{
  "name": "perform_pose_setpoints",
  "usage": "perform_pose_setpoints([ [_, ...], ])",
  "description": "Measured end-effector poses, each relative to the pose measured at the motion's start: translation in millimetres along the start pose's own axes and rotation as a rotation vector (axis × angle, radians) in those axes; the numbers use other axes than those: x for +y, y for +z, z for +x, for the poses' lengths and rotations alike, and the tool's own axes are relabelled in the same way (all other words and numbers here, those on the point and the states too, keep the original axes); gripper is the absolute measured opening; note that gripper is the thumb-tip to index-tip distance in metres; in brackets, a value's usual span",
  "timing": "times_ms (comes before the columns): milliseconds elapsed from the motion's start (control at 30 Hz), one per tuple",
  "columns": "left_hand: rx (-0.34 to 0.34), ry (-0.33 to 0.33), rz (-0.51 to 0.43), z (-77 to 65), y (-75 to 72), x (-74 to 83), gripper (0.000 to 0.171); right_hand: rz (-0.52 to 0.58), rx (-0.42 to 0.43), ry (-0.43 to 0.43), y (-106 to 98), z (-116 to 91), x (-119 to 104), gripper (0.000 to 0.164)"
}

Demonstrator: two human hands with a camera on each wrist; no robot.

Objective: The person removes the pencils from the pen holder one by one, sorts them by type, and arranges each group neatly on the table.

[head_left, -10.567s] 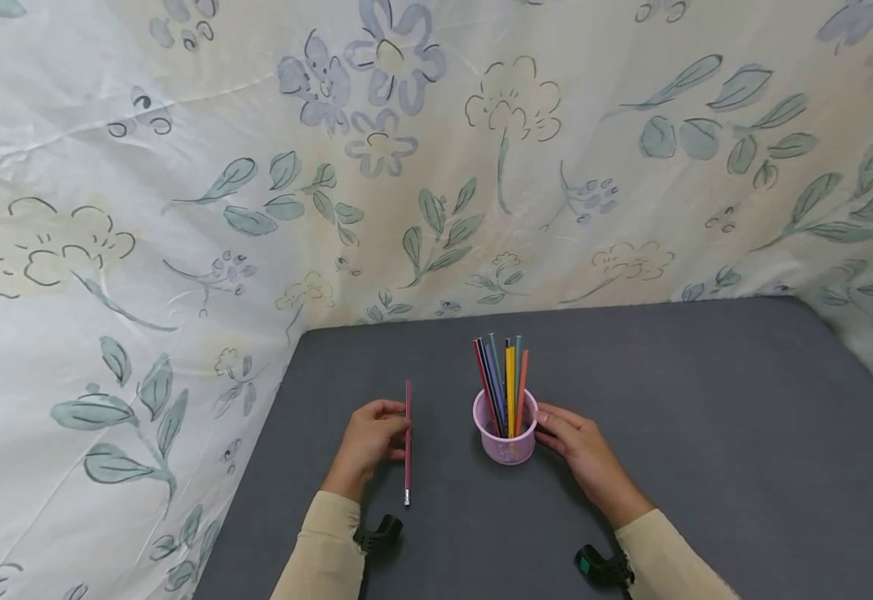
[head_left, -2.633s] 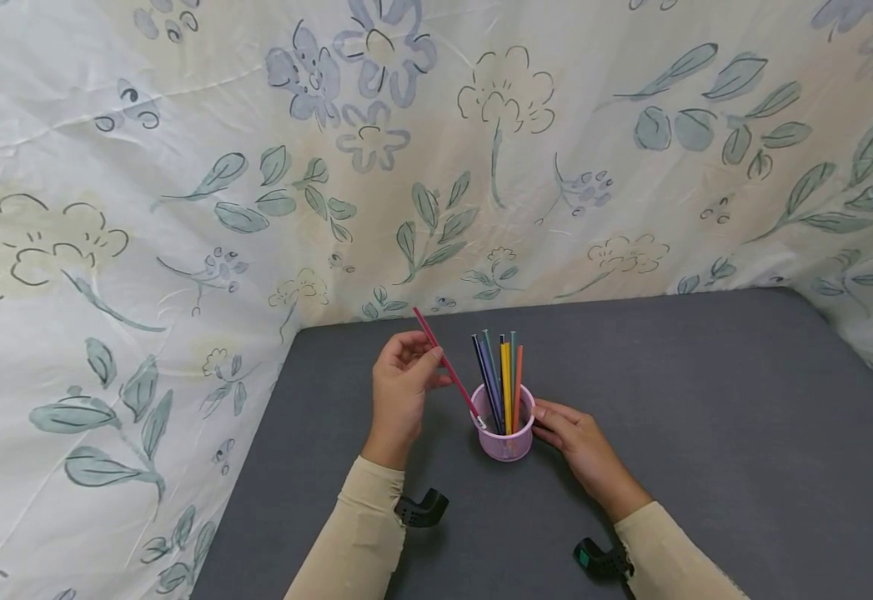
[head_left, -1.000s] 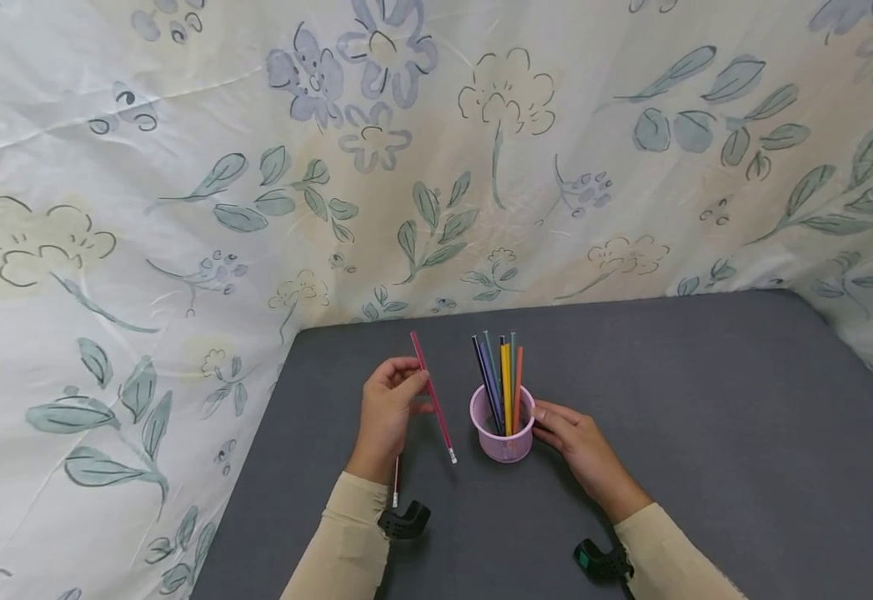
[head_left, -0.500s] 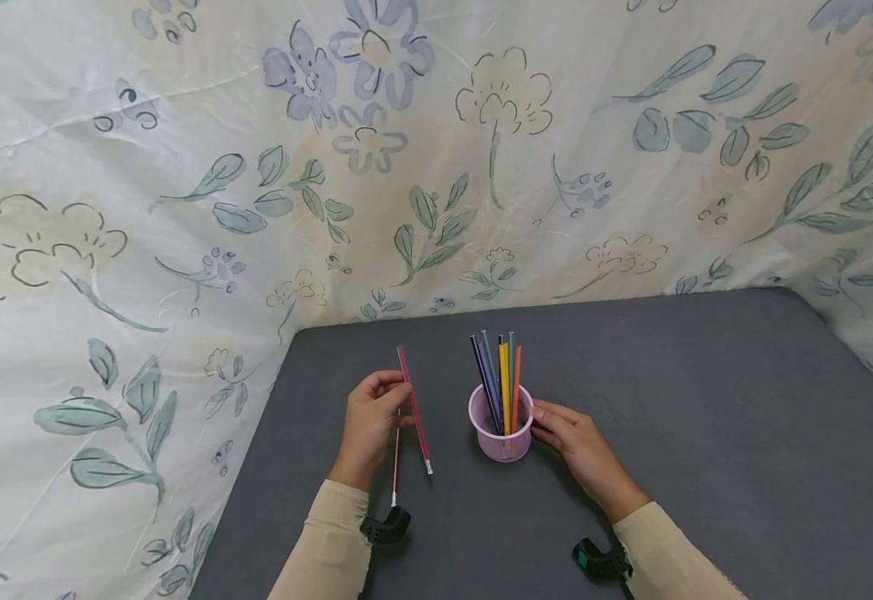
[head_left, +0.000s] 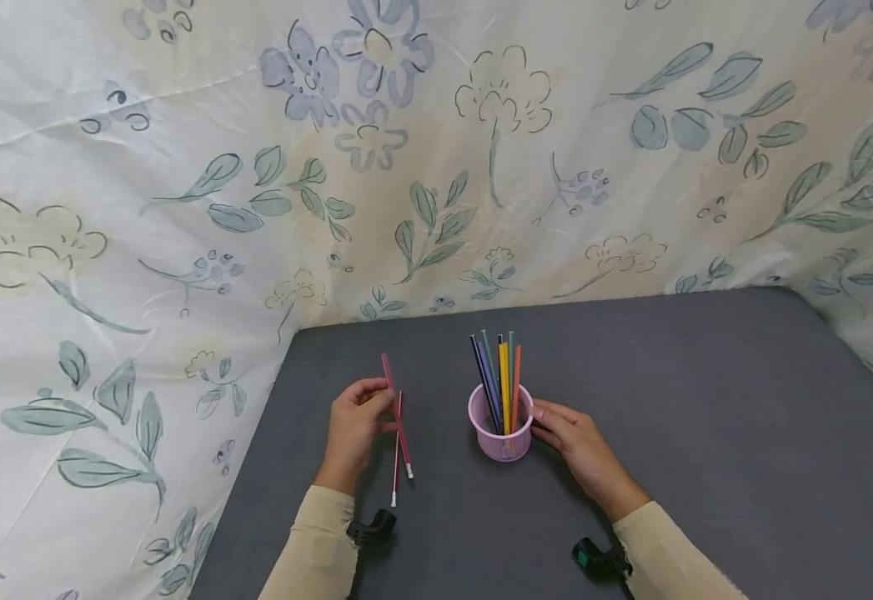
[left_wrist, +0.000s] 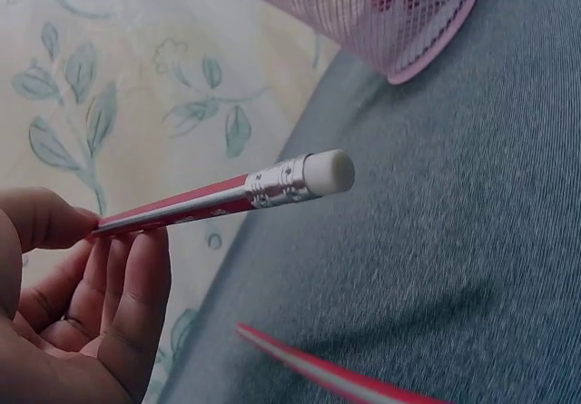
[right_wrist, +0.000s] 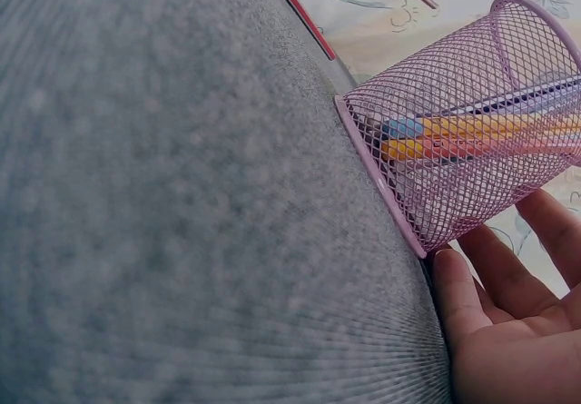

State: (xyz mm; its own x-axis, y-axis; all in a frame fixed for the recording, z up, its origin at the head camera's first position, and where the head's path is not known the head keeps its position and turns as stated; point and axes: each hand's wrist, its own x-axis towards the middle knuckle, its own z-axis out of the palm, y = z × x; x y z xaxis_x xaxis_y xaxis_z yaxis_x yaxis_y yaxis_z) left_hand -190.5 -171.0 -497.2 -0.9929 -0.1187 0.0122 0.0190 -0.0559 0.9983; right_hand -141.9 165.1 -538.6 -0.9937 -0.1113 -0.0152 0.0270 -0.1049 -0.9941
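My left hand (head_left: 351, 427) pinches a red pencil (left_wrist: 182, 209) between thumb and fingers, its white eraser end pointing down toward me in the head view. A second red pencil (head_left: 395, 467) lies on the dark table, and the held one crosses over it in the head view. To the right stands a pink mesh pencil cup (head_left: 506, 448), upright, with several coloured pencils (head_left: 507, 375) leaning inside: black, blue, teal, yellow and orange. My right hand (head_left: 579, 446) holds the cup's right side, its fingers against the mesh in the right wrist view.
The dark grey table (head_left: 691, 433) reaches back to a floral curtain (head_left: 436, 167), which also runs down the left side. Both wrists carry black camera mounts over beige sleeves.
Since 2.6 s ago my left hand has carried the red pencil from the cup's rim left and down, beside the pencil on the table. The right hand and cup have stayed put.
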Motion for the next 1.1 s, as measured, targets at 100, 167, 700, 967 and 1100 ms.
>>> perform_pose_setpoints([
  [100,0.008,-0.005,0.007,1.1,-4.0,-0.9,0.030,0.002,0.000,-0.002,0,0,0,0.048],
  [167,0.014,-0.015,0.020,1.7,-6.9,-1.6,0.029,-0.004,-0.003,-0.003,0,0,0,0.049],
  [700,0.005,-0.108,0.246,0.0,-24.6,-11.9,0.025,-0.020,-0.004,0.000,-1,1,2,0.050],
  [967,-0.015,-0.149,0.324,-0.5,-26.3,-14.3,0.020,-0.025,-0.008,0.002,-1,1,-1,0.049],
  [1100,-0.043,-0.166,0.352,-2.3,-26.8,-13.2,0.019,-0.026,-0.009,0.008,-1,1,-3,0.050],
])
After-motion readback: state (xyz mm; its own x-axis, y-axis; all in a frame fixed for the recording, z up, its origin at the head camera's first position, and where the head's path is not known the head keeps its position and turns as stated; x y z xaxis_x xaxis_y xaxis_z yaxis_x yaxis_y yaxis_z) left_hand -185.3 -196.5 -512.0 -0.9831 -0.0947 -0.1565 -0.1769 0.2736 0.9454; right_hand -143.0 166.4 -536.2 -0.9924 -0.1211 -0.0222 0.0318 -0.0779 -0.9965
